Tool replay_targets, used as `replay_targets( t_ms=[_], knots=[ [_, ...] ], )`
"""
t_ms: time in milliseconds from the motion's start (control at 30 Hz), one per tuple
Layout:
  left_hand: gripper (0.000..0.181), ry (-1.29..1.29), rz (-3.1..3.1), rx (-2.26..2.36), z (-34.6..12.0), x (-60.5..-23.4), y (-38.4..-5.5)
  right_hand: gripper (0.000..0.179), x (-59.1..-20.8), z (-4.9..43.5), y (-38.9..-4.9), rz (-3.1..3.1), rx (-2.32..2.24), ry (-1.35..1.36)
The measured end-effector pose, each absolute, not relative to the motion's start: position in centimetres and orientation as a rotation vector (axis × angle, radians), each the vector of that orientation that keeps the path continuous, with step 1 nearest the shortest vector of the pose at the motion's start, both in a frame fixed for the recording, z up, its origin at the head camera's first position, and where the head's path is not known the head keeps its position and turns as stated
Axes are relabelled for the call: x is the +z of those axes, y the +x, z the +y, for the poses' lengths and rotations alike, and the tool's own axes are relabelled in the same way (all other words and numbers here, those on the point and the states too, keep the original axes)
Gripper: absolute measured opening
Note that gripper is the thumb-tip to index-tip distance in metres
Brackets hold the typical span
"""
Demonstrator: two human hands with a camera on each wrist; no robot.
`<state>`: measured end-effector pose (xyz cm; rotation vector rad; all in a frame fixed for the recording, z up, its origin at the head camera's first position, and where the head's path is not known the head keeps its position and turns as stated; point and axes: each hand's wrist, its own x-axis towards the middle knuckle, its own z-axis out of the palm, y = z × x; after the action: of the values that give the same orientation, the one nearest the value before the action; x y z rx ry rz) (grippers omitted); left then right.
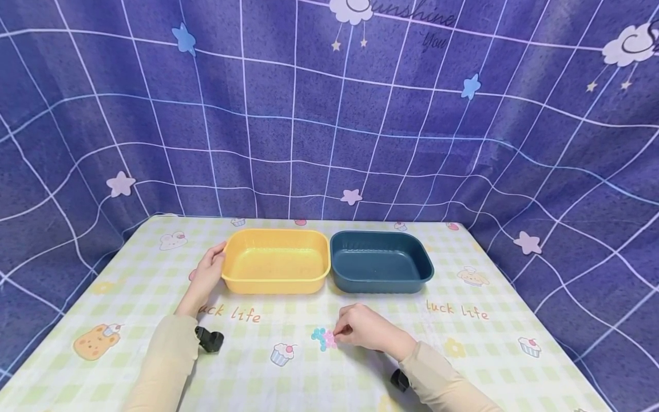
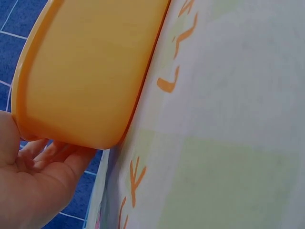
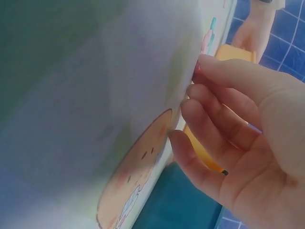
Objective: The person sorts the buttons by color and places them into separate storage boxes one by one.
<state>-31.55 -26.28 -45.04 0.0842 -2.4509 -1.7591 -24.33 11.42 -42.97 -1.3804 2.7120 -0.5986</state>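
Observation:
A yellow plastic bin stands left of a dark teal bin, close side by side. My left hand rests against the outside of the yellow bin's left end; in the left wrist view its fingers lie along the end wall. In front of the bins is a small cluster of translucent pieces like beads, blue ones on the left and pink ones on the right. With thumb and forefinger together, my right hand pinches at the pink side, its fingertips partly hiding the piece.
A printed checked cloth covers the table. Behind it hangs a blue grid-patterned curtain, which also runs along both sides. Black wrist-worn devices sit at both sleeves, close over the cloth.

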Motion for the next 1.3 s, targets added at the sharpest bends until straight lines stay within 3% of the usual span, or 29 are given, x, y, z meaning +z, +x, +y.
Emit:
replay_targets(
  t_ms=[367,800,1300],
  knots=[
    [0.053,0.103,-2.456,-1.748,-26.1,-44.8,-31.6,0.008,-43.0,11.4,-24.4,2.737,-0.556,-1.417],
    [0.051,0.099,-2.432,-1.766,-26.2,-45.0,-31.5,0.007,-43.4,12.2,-25.0,2.677,-0.827,-1.368],
    [0.052,0.111,-2.463,-1.748,-26.0,-44.6,-31.2,0.007,-41.2,12.8,-25.1,2.719,-0.967,-1.343]
  ],
)
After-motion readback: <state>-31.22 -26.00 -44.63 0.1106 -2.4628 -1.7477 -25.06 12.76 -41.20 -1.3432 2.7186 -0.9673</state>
